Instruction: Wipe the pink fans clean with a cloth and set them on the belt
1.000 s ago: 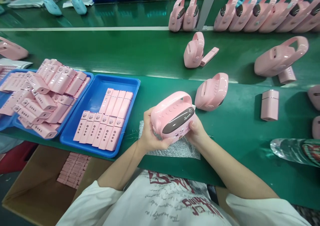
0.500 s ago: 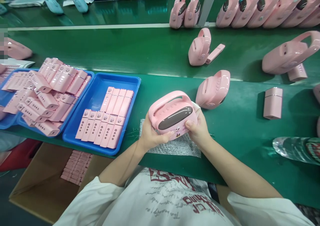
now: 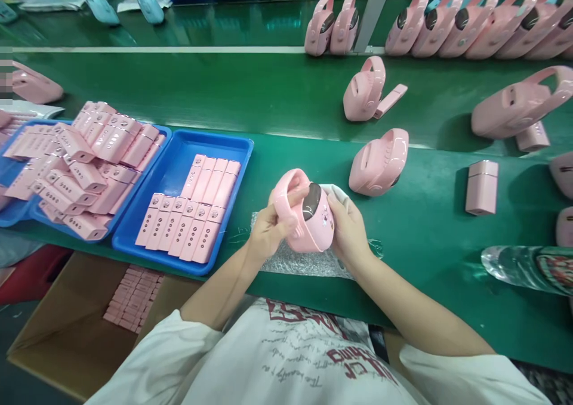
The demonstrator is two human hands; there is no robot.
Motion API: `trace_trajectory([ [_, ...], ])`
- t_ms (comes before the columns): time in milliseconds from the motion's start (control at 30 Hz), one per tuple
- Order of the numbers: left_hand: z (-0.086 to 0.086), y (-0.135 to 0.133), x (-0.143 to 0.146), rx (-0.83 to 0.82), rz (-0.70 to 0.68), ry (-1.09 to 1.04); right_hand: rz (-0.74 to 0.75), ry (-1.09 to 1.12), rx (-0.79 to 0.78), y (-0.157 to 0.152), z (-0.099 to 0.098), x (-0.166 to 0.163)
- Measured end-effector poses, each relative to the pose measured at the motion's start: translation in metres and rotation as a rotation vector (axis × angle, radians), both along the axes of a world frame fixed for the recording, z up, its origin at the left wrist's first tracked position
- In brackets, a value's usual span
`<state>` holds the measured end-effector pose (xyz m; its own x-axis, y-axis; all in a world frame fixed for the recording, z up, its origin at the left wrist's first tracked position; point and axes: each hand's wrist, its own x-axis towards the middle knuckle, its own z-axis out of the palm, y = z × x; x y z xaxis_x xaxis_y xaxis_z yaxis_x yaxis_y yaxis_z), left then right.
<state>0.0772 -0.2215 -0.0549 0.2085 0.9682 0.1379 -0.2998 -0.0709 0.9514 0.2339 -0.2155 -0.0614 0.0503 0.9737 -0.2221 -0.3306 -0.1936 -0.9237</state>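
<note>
i'm holding the pink device point(image 3: 317, 232) above the green surface point(image 3: 416, 256), my left grip point(image 3: 267, 231) clamping its handle point(image 3: 281, 201), my right grip point(image 3: 351, 229) clasping its side with a white cloth point(image 3: 336, 191). i'm judging the handling as partly done: the device isn't yet resting on the surface.

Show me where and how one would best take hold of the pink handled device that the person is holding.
I'd take the pink handled device by its arched handle, coming from the person's left. The handle bows out from the body on that side, leaving a loop to hook into, while the smooth, glossy dark window, on its right, looks slippery.
</note>
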Motion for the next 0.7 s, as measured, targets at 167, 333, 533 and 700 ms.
trace_trajectory([
  [167, 0.014, 0.006, 0.011, -0.216, 0.1, -0.324, -0.124, -0.449, 0.53, -0.009, -0.005, 0.006],
  [333, 0.022, 0.008, 0.011, -0.524, 0.129, -0.406, -0.004, -0.891, 1.244, -0.018, -0.006, 0.0],
  [533, 0.026, 0.011, 0.01, -0.749, 0.125, -0.485, 0.047, -1.188, 1.583, -0.007, -0.002, 0.001],
  [700, 0.024, 0.017, 0.005, -0.704, 0.201, -0.531, -0.043, -1.039, 1.474, 0.008, 0.003, 0.026],
])
